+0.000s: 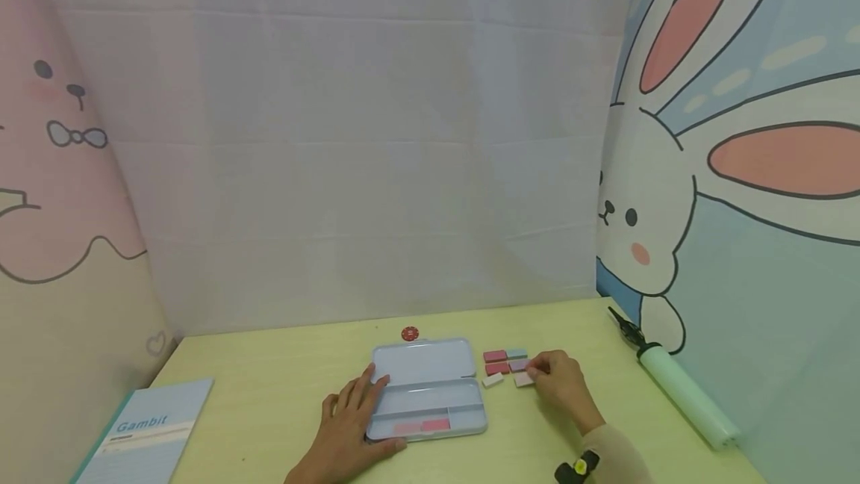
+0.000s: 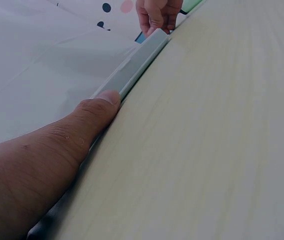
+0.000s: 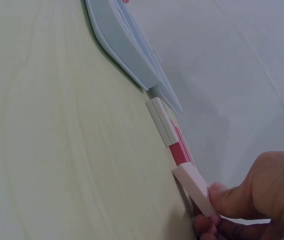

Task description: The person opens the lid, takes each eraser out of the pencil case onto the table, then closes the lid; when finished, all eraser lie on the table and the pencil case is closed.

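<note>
Left hand (image 1: 352, 413) lies nearest: fingers spread at the left side of the open case (image 1: 466, 417), thumb pressed to its near edge. Right hand (image 1: 561, 383) pinches the pale block (image 3: 194, 182) by its right end; block is tilted, just right of the case. Step in hand judged to be lifting this block.

Technique: keep the pinch on the end, raise straight up before any sideways travel, level the block once clear. Left hand should keep light pressure so the case does not slide.

Around it: white block (image 1: 493, 380) just left, between held piece and case, first in the way of a low move left. Purple block (image 1: 519, 366) close on the far side, easily nudged; red blocks (image 1: 496, 362) and blue block (image 1: 516, 354) beside it. Two pink blocks (image 1: 435, 424) in the case's near compartment. Chip (image 1: 410, 333) beyond the lid; pump (image 1: 688, 396) far right; book (image 1: 144, 435) far left.
</note>
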Action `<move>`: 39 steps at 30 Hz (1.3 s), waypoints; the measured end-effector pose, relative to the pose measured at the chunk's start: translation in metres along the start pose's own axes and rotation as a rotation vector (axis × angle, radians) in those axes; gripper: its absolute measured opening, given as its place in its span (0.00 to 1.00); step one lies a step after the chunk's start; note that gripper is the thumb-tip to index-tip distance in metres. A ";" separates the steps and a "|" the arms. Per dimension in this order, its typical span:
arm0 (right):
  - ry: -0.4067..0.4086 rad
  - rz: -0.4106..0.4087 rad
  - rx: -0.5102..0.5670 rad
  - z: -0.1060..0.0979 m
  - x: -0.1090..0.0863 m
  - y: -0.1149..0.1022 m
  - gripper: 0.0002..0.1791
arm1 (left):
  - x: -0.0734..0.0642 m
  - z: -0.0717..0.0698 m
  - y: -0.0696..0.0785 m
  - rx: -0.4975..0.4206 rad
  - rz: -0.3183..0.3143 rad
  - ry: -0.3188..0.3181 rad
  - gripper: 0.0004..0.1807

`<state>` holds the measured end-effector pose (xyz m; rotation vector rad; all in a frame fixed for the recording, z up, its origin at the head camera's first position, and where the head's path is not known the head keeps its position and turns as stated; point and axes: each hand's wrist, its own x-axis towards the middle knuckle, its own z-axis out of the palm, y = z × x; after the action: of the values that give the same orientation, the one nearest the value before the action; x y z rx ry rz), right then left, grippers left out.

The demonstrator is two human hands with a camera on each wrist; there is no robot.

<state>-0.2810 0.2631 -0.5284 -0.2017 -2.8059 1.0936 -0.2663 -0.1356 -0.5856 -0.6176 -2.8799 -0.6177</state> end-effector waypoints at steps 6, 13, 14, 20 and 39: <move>0.016 0.005 -0.023 0.001 0.001 -0.001 0.03 | 0.000 -0.001 0.001 0.017 -0.003 0.006 0.61; 0.073 -0.040 -0.084 0.002 0.000 0.002 0.05 | 0.000 -0.001 0.000 0.018 0.002 0.008 0.61; 0.083 -0.051 -0.087 0.003 0.000 0.004 0.05 | -0.001 -0.001 0.000 0.017 0.002 0.007 0.61; 0.145 -0.089 -0.071 0.011 -0.004 0.007 0.06 | -0.002 -0.003 0.001 0.012 -0.008 -0.006 0.61; -0.173 -0.414 0.294 0.032 -0.033 -0.051 0.13 | 0.001 0.000 -0.001 0.018 0.002 0.009 0.61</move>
<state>-0.2574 0.1988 -0.5192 0.4998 -2.6008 1.4385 -0.2676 -0.1356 -0.5857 -0.6132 -2.8728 -0.5914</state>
